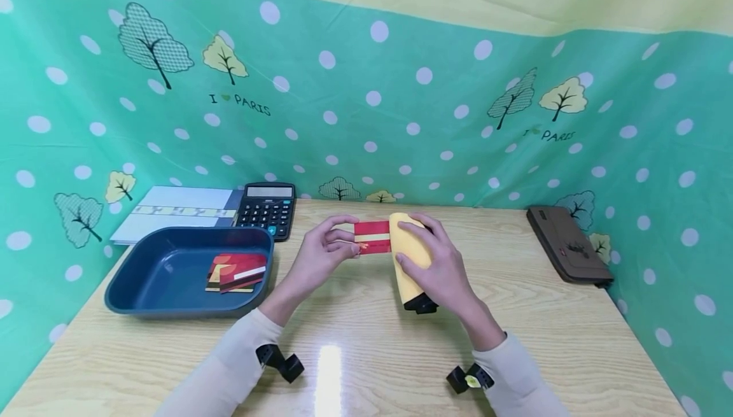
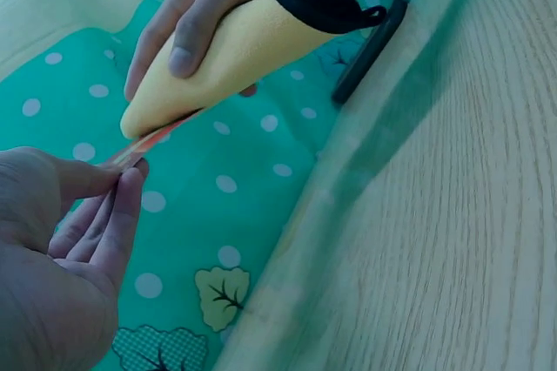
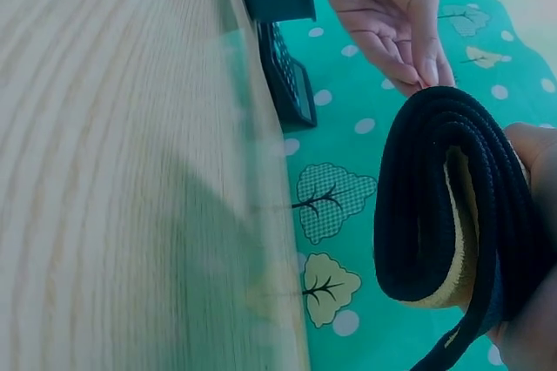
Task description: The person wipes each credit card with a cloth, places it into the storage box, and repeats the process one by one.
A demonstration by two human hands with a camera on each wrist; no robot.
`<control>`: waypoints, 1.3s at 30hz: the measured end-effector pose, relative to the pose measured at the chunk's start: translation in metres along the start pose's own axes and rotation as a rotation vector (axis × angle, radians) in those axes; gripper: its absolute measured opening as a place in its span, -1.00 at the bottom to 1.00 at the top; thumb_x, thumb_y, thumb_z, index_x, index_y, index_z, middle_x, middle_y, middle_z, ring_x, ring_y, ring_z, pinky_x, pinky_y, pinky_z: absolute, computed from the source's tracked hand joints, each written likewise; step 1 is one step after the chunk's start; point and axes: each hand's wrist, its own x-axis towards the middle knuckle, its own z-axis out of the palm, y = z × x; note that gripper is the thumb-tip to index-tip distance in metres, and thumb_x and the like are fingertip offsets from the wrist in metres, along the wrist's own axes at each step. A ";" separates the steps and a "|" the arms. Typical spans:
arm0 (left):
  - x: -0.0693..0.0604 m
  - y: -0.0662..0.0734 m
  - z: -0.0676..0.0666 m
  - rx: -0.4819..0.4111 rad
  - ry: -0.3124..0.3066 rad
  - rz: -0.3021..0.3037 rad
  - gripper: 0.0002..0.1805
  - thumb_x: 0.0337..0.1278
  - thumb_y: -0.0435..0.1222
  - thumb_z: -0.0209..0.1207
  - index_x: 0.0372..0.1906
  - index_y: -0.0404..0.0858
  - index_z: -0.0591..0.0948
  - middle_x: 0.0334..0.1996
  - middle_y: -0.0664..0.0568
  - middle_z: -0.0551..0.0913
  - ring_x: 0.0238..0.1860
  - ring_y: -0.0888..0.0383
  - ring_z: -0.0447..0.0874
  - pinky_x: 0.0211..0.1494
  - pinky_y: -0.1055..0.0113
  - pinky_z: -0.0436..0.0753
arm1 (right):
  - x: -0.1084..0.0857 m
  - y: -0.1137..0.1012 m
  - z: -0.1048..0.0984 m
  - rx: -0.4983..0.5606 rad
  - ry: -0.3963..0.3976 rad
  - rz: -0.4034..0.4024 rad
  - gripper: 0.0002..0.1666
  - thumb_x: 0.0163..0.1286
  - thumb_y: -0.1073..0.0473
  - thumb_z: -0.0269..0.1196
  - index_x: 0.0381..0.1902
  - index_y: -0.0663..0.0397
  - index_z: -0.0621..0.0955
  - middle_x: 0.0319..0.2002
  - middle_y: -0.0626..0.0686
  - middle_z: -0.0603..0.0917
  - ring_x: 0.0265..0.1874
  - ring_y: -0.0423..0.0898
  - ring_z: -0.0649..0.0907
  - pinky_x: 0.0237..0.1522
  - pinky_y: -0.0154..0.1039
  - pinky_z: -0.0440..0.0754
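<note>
Card [image 1: 372, 237] left of cloth [image 1: 410, 248], tray [image 1: 166, 286] farther left, case [image 1: 567, 245] right.

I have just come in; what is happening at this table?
A person's left hand pinches a red card above the table. The right hand holds a folded yellow cloth against the card. More cards lie in the blue basin, with a calculator behind it.

Dotted green cloth [image 1: 366, 118], wooden table [image 1: 492, 264]
</note>
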 end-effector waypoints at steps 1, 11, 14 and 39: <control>0.000 0.000 0.001 -0.007 0.000 -0.001 -0.47 0.28 -0.48 0.30 0.32 -0.14 0.53 -0.05 -0.25 0.76 -0.16 0.13 0.84 0.05 0.19 0.84 | 0.000 0.000 0.000 -0.002 0.000 -0.001 -0.34 0.25 0.16 0.50 0.31 -0.21 0.62 0.42 0.04 0.48 0.20 0.06 0.64 -0.19 -0.20 0.61; -0.001 -0.002 0.007 -0.046 -0.014 0.008 -0.47 0.29 -0.48 0.29 0.32 -0.16 0.52 -0.03 -0.29 0.74 -0.14 0.12 0.83 0.03 0.24 0.84 | -0.002 -0.004 0.005 0.004 -0.016 -0.019 -0.34 0.24 0.16 0.51 0.31 -0.23 0.62 0.43 -0.03 0.47 0.27 0.02 0.60 -0.12 -0.17 0.63; -0.002 -0.003 0.009 -0.045 -0.021 0.014 -0.47 0.28 -0.49 0.30 0.33 -0.18 0.52 -0.03 -0.28 0.74 -0.14 0.11 0.83 0.04 0.19 0.85 | -0.004 -0.007 0.009 0.001 -0.027 -0.034 -0.34 0.24 0.15 0.51 0.31 -0.23 0.62 0.43 -0.04 0.48 0.24 0.02 0.64 -0.10 -0.16 0.66; -0.006 -0.005 0.018 -0.062 -0.053 0.012 -0.50 0.26 -0.54 0.25 0.27 -0.25 0.49 -0.10 -0.28 0.73 -0.18 0.14 0.81 0.00 0.24 0.85 | -0.012 -0.014 0.023 -0.047 -0.052 -0.101 -0.34 0.25 0.11 0.51 0.32 -0.22 0.61 0.43 -0.02 0.48 -0.07 -0.10 0.69 -0.36 -0.39 0.55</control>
